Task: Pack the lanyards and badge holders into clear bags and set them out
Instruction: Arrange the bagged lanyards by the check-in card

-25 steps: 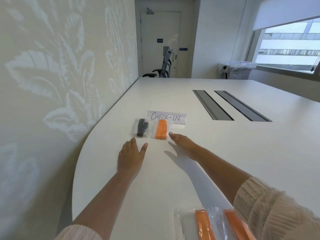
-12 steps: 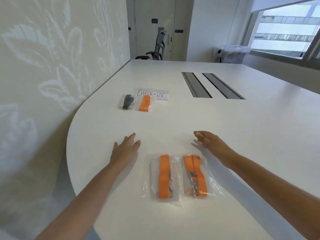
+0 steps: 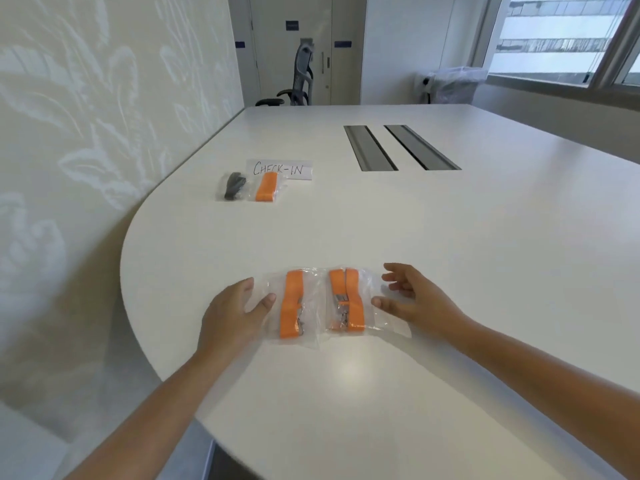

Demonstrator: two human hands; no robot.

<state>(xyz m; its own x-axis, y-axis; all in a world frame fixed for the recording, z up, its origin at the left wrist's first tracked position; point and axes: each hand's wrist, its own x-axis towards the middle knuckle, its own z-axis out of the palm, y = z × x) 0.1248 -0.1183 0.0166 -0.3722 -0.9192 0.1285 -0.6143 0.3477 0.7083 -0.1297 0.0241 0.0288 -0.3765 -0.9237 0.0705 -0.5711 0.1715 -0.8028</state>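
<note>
Here, a broad white table with a rounded near-left corner [image 3: 450, 271] fills a meeting room, pushed against a pale wall patterned with leaves [image 3: 86, 133]; two grey recessed cable slots [image 3: 401, 147] run along its middle, and a dark mesh office chair [image 3: 298, 77] stands at the far end before a door. A person's bare forearms reach in from below. The left hand [image 3: 232, 313], fingers straight and relaxed, rests on the left edge of a clear plastic bag holding one folded orange lanyard [image 3: 291, 306], thumb on the film. The right hand [image 3: 412, 299], fingers loosely spread and gripping nothing, sits at the right edge of a second clear bag with a doubled orange lanyard and metal clip [image 3: 348, 301]. The two bags lie side by side, touching, near the table's front edge. Well beyond them, a white paper sign lettered CHECK-IN [image 3: 294, 168] lies flat, with a small bagged orange lanyard [image 3: 266, 187] overlapping its lower left corner and a small bagged black lanyard [image 3: 233, 186] just left of that
</note>
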